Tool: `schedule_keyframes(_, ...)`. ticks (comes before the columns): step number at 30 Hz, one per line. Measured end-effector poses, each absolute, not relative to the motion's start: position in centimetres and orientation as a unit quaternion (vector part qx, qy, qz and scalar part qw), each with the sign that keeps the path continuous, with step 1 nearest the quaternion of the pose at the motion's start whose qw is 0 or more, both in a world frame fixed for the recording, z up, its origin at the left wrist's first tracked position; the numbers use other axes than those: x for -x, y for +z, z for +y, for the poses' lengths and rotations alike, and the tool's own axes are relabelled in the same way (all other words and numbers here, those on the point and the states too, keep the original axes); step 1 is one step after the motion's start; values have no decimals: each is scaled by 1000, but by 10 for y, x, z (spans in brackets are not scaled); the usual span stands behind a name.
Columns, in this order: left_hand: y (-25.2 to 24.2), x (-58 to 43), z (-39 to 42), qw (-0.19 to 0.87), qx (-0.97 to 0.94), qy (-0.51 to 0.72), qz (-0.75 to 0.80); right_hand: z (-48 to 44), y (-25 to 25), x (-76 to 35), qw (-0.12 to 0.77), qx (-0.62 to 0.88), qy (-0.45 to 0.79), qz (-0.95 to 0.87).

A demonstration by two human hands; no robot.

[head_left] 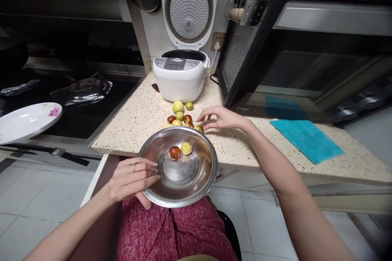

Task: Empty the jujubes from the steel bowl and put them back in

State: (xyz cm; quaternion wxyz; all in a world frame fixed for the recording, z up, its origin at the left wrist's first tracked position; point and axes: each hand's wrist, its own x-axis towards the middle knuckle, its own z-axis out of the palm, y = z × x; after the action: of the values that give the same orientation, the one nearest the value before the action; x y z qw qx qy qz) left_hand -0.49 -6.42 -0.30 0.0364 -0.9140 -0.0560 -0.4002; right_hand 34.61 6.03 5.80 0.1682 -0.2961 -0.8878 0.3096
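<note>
My left hand [134, 179] grips the rim of a stainless steel bowl [180, 175], thumb beneath and fingers inside the edge. Two jujubes lie in it, a red-brown one [174, 153] and a yellow one [186, 148]. Past the bowl's far rim, several more jujubes [179, 116], green, yellow and red-brown, are grouped on the speckled counter. My right hand [219, 117] reaches in from the right, fingers apart and curved, beside the red-brown [187, 118] and yellow-green [199, 128] jujubes at the group's right side. Nothing shows in its fingers.
A white rice cooker [180, 77] with its lid up stands behind the jujubes. A black oven [306, 61] occupies the right, with a turquoise cloth [308, 139] before it. On the left are a gas stove [85, 89] and a white plate [30, 120] with a pink flower.
</note>
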Motion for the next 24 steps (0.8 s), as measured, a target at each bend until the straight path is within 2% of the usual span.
schedule_keyframes(13,-4,5,-66,34,917,-394,-55,56,43,-332,133,260,294,-910)
schedule_keyframes(16,-6,5,-65,27,914,-401,-56,55,47,-334,167,290,279,-900)
schedule_keyframes(21,-8,-1,-63,32,909,-414,-41,47,62,-334,286,282,303,-864)
schedule_keyframes(24,-10,-6,-63,44,911,-409,-41,36,68,-328,269,222,335,-875)
